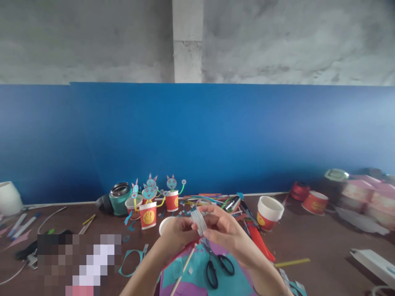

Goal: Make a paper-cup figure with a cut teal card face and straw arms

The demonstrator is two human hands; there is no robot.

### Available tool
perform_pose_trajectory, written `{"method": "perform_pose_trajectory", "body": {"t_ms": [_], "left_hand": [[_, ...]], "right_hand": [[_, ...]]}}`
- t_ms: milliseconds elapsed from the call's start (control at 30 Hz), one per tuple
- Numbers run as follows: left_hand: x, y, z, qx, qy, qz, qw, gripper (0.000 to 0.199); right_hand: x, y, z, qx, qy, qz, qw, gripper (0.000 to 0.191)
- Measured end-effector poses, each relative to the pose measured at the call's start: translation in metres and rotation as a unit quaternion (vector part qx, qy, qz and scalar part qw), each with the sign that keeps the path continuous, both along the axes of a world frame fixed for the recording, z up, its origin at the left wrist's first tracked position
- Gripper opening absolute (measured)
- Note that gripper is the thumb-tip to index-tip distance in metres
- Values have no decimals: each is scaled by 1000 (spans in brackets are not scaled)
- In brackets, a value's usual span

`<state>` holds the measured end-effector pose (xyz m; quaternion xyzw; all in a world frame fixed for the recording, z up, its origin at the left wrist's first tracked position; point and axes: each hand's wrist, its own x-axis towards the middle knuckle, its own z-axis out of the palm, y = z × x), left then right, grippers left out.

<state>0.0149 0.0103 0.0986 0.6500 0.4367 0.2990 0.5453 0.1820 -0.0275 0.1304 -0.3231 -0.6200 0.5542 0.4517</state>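
Observation:
Both of my hands are raised over the middle of the table around a whitish, banded roll of tape. My left hand is closed on its left side, thumb and fingers pressed to it. Curled over its top and right side, my right hand grips it too. Black-handled scissors lie below on teal and purple sheets, beside a thin wooden stick. A white round rim, perhaps of a cup, shows partly behind my left hand.
Red paper cups with blue paper figures stand at the back left, near a teal flask. Stacked paper cups stand right of centre. Pens and colored strips lie behind my hands. A blue partition closes off the back.

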Motion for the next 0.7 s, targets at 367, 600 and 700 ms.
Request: {"method": "perform_pose_trajectory", "body": {"t_ms": [367, 600, 700], "left_hand": [[1, 0, 0, 44, 9, 21, 999, 38], [1, -1, 4, 50, -27, 37, 998, 39], [1, -1, 3, 52, -45, 41, 997, 39]], "right_hand": [[3, 2, 0, 36, -77, -43, 995, 45], [5, -1, 3, 95, -164, -65, 980, 50], [8, -2, 0, 130, -201, -79, 968, 57]]}}
